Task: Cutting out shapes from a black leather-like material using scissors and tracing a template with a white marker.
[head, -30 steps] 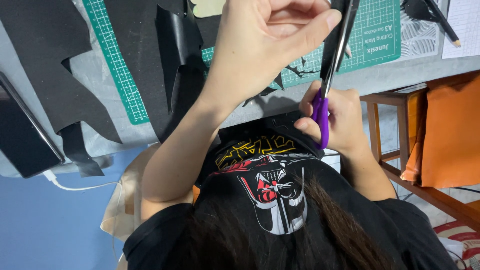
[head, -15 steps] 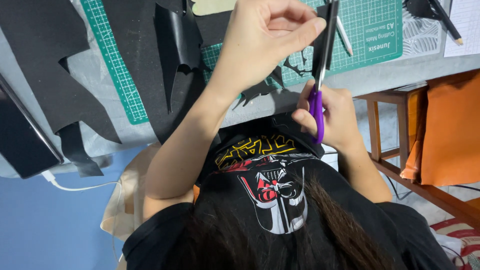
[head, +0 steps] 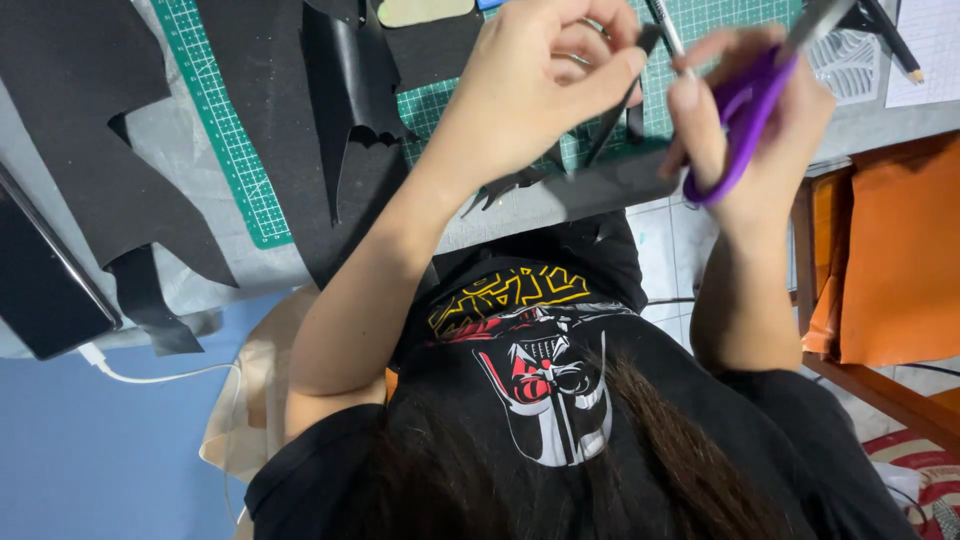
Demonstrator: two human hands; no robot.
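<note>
My left hand (head: pixel 540 85) is raised over the table edge and pinches a thin black strip of material (head: pixel 612 118) between thumb and fingers. My right hand (head: pixel 760 120) is beside it, with its fingers through the purple handles of a pair of scissors (head: pixel 735 115). The blades point up and away towards the top right and are partly out of frame. The blades sit close to the strip, but I cannot tell if they touch it. Beneath both hands lies a green cutting mat (head: pixel 225 150), with black sheets (head: pixel 290 130) spread over it.
More black offcuts (head: pixel 95 150) lie on the grey table at the left, by a dark flat device (head: pixel 40 295) with a white cable (head: pixel 150 378). A pencil (head: pixel 893 42) and white cut paper (head: pixel 850 60) are at the top right. An orange-covered wooden seat (head: pixel 895 265) stands right.
My right hand has lifted the scissors from near my chest up to table height and tilted them to the right. My left hand stayed raised, still pinching the strip.
</note>
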